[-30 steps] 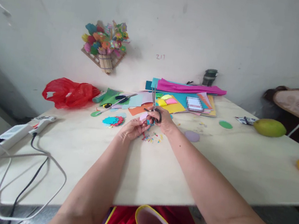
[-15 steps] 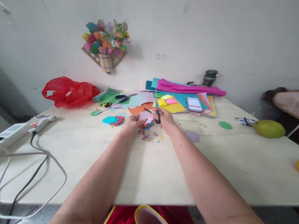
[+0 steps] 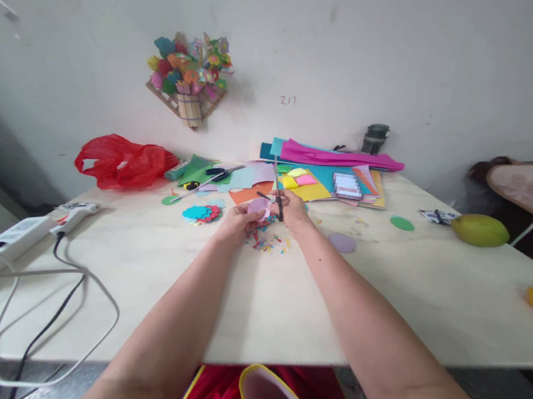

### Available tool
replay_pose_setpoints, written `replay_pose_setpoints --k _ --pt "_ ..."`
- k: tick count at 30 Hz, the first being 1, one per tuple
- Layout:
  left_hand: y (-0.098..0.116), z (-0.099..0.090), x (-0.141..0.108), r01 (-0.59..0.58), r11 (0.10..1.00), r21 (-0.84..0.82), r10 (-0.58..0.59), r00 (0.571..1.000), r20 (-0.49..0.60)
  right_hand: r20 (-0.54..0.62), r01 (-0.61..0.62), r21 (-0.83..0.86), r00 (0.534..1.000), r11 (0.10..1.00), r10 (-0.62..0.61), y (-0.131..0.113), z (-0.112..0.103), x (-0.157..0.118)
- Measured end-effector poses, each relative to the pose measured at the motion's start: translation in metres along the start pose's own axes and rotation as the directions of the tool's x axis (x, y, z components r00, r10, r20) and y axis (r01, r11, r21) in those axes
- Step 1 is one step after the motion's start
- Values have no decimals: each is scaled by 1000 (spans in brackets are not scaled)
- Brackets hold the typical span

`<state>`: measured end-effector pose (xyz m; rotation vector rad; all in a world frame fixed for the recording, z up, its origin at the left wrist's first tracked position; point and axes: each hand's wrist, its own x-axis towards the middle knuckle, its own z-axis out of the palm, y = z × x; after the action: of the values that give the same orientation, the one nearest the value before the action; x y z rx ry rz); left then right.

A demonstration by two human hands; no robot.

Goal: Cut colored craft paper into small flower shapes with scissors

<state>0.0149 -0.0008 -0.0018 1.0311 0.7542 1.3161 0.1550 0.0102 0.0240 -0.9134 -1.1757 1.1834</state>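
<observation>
My left hand (image 3: 240,218) pinches a round light-purple paper piece (image 3: 258,209) over the middle of the table. Close on its right, my right hand (image 3: 291,207) is closed round the black handles of scissors (image 3: 279,204), whose blades point up and away. Small coloured paper scraps (image 3: 267,243) lie beneath and in front of both hands. Left of my left hand rests a stack of scalloped blue and red paper pieces (image 3: 201,214). A plain purple disc (image 3: 341,242) lies to the right of my right wrist.
Coloured sheets (image 3: 318,191) and dark scissors (image 3: 220,173) lie behind the hands. A red plastic bag (image 3: 125,164) is at the back left, a power strip (image 3: 12,240) with cables at the left. A green disc (image 3: 402,224) and a green-yellow fruit (image 3: 480,230) sit at the right.
The purple paper has turned or tilted slightly in my left hand. The scissors in my right hand have shifted a little left, and their blades look more upright.
</observation>
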Motion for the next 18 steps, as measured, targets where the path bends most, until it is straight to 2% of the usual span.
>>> replay_pose_setpoints --k 8,18 --pt "-3 0 2 -64 997 48 68 993 -92 -58 -2 2 998 1000 2 5 4 4" --pt "-4 -5 4 -75 989 124 86 993 -81 -60 -42 -24 997 999 41 0 3 0"
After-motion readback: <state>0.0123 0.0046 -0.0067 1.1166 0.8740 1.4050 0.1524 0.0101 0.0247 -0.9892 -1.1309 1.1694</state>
